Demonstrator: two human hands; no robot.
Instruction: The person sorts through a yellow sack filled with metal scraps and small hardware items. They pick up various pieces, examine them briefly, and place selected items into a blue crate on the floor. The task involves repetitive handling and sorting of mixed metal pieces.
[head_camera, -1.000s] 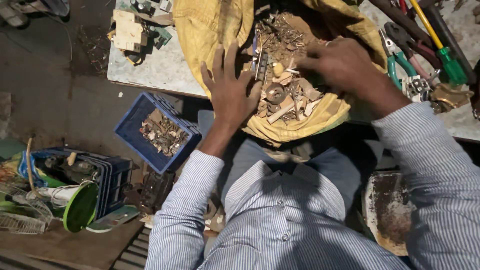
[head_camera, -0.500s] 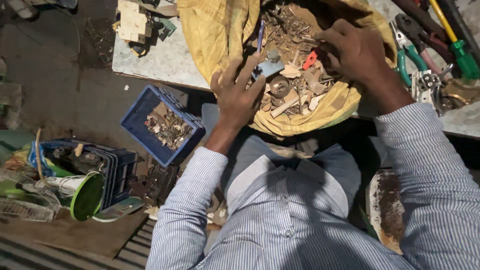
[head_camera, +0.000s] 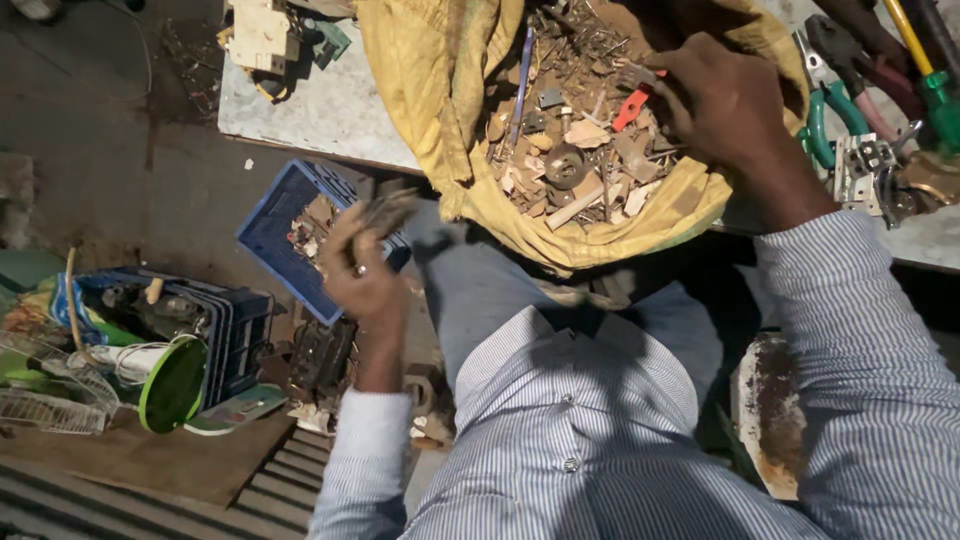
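Note:
A yellow sack (head_camera: 430, 90) lies open on the grey table (head_camera: 330, 110), full of scrap pieces (head_camera: 570, 150) of wood, metal and plastic. My right hand (head_camera: 725, 100) rests in the sack at its right side, fingers curled among the scrap next to a red plastic piece (head_camera: 630, 108). My left hand (head_camera: 362, 262) is out of the sack, over the blue crate (head_camera: 275, 240) on the floor, with a small dark piece pinched in its blurred fingers.
Green-handled pliers (head_camera: 818, 125) and other tools lie on the table at the right. On the floor at the left are a dark crate (head_camera: 225, 325), a green-rimmed round object (head_camera: 170, 385) and a wire basket (head_camera: 45, 405). A rusty white object (head_camera: 765, 410) sits by my right side.
My left hand has left the sack and swung down-left over the blue crate, carrying a small piece. My right hand stays in the sack's right side.

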